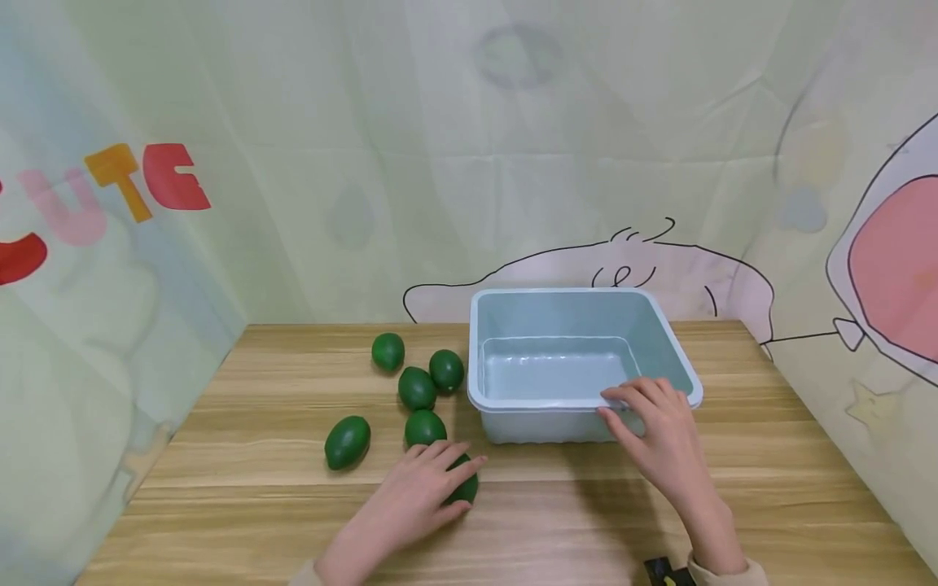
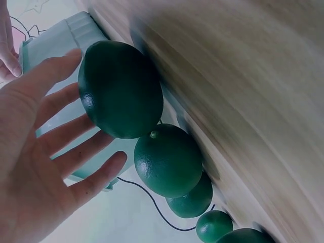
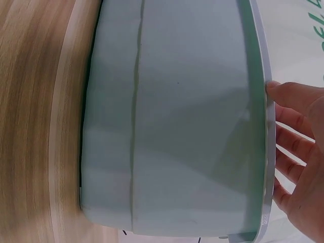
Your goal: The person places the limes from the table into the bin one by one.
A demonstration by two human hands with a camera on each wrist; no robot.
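In the head view my left hand (image 1: 421,496) reaches over the nearest green lime (image 1: 465,482), covering part of it. The left wrist view shows this lime (image 2: 121,90) beside the spread fingers, with the thumb tip right at its edge. Another lime (image 1: 426,429) lies just beyond that hand's fingers. My right hand (image 1: 663,431) holds the front rim of a pale blue plastic basin (image 1: 513,423) near its right corner. In the right wrist view the thumb (image 3: 293,94) is on the outer side of the rim, with the other fingers across it.
Left of the basin, several more limes (image 1: 417,389) lie on the wooden table (image 1: 242,456), one (image 1: 348,443) apart at the left. No lime shows inside the basin. A printed curtain (image 1: 352,203) hangs behind the table. A small black object (image 1: 667,572) sits by the right sleeve.
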